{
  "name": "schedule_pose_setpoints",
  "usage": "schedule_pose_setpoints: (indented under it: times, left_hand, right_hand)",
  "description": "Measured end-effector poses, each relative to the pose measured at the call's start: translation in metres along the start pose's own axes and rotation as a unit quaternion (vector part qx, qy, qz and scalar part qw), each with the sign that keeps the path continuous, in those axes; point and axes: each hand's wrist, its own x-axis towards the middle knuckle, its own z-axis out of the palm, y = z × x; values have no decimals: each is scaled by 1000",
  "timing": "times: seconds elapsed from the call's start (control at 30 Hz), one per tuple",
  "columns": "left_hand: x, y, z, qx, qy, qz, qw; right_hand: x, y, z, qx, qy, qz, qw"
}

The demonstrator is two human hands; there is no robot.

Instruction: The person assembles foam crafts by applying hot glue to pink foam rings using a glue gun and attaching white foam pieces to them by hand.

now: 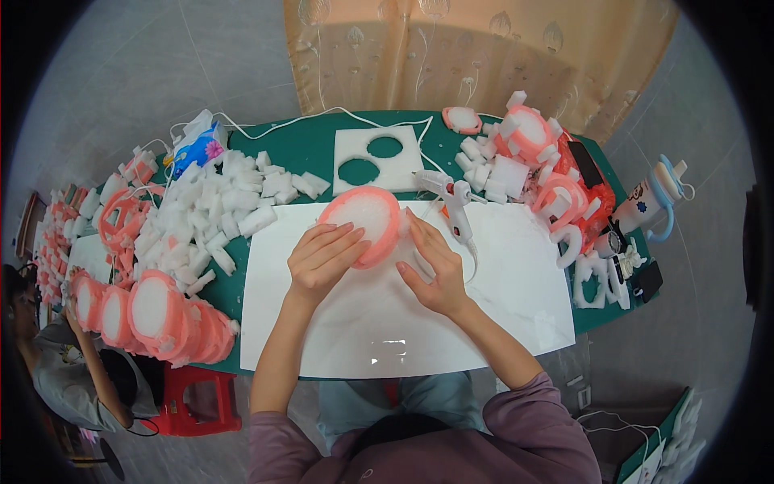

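An oval foam piece, white in the middle with a pink foam ring around it, is tilted up over the white board. My left hand grips its lower left side, fingers laid across the white face; the thumb is hidden. At the piece's right edge, the fingertips of my right hand touch or nearly touch the pink rim, beside what looks like a small whitish foam bit. That hand's thumb stands apart from its fingers. A white glue gun with a cord lies just beyond my right hand.
A white board covers the front of the green table. White foam blocks pile up at left, above finished-looking pink-and-white pieces. A foam sheet with two round holes lies behind. At right are more pieces, a phone and a tumbler.
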Motion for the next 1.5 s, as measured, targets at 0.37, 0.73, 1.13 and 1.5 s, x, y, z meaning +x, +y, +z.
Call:
schedule_pose_setpoints:
  times: [0.37, 0.73, 1.13, 1.5]
  left_hand:
    - [1, -1, 0, -13, -7, -9, 1000]
    - [2, -4, 1, -30, -32, -19, 999]
    - [-4, -7, 0, -55, -71, -64, 994]
    - [-7, -7, -1, -67, -87, -82, 991]
  right_hand:
    - [-1, 0, 3, -7, 3, -1, 1000]
    - [-3, 4, 5, -12, 0, 14, 1000]
    - [-4, 7, 8, 24, -3, 51, 998]
    - [-4, 8, 7, 19, 2, 46, 999]
